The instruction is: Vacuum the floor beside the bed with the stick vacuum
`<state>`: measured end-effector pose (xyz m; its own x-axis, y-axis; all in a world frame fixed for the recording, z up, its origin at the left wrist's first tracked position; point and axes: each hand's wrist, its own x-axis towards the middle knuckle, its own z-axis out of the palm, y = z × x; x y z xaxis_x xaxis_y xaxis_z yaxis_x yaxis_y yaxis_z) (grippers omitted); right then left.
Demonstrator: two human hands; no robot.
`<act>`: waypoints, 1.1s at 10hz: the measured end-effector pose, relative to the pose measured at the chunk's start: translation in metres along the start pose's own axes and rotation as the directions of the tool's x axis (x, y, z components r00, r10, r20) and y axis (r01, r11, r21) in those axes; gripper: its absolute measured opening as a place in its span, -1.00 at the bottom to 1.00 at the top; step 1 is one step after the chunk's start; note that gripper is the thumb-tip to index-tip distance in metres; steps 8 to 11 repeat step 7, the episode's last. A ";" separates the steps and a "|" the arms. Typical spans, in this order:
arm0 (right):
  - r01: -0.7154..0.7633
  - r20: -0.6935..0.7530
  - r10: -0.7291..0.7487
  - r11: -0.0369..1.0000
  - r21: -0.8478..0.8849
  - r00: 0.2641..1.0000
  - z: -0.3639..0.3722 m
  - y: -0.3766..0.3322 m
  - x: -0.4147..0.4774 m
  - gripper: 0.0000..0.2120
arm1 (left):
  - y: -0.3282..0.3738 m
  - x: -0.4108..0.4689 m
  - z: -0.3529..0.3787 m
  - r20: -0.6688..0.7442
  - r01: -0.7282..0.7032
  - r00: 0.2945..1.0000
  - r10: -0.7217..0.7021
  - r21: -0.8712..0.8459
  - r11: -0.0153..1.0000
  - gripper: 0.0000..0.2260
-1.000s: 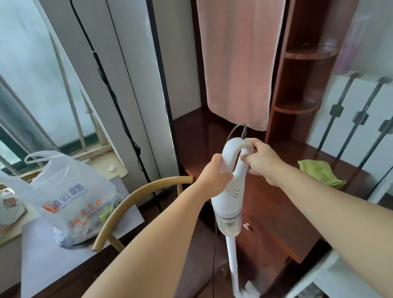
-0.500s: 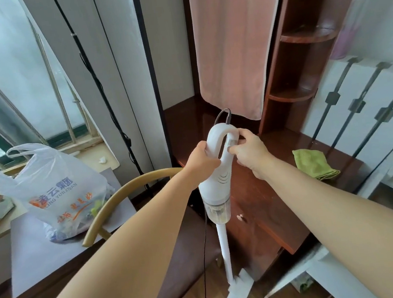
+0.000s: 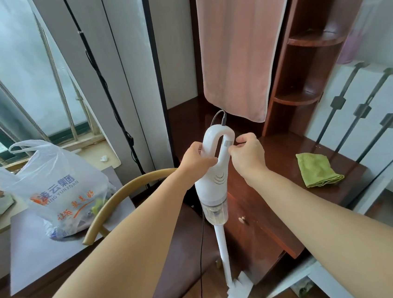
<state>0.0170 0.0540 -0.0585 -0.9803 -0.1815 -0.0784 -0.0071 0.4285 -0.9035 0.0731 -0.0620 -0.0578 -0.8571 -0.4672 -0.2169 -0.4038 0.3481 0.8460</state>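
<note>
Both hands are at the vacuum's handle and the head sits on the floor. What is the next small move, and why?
Probably close the right hand around the handle of the stick vacuum: its fingers only pinch beside the loop, while the left hand steadies the body and the floor head already lies flat.

The stick vacuum [image 3: 214, 173] is smooth white plastic; the cabinet [image 3: 286, 163] glossy dark wood; the green cloth [image 3: 316, 169] looks soft and matt.

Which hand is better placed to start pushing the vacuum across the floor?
Left, probably. The left hand is wrapped around the stick vacuum at its loop handle, a firm grip. The right hand only pinches at the handle's far side.
</note>
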 end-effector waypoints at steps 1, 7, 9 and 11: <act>0.041 0.034 -0.042 0.999 0.026 0.999 0.004 0.000 -0.005 -0.75 | 0.001 -0.003 -0.004 -0.001 0.003 1.000 -0.003 -0.068 0.998 -0.52; 0.188 0.200 -0.185 0.982 0.006 0.962 -0.013 -0.018 -0.029 -0.63 | 0.004 -0.051 -0.024 -0.240 -0.090 0.968 0.074 -0.055 0.994 -0.60; 0.188 0.200 -0.185 0.982 0.006 0.962 -0.013 -0.018 -0.029 -0.63 | 0.004 -0.051 -0.024 -0.240 -0.090 0.968 0.074 -0.055 0.994 -0.60; 0.188 0.200 -0.185 0.982 0.006 0.962 -0.013 -0.018 -0.029 -0.63 | 0.004 -0.051 -0.024 -0.240 -0.090 0.968 0.074 -0.055 0.994 -0.60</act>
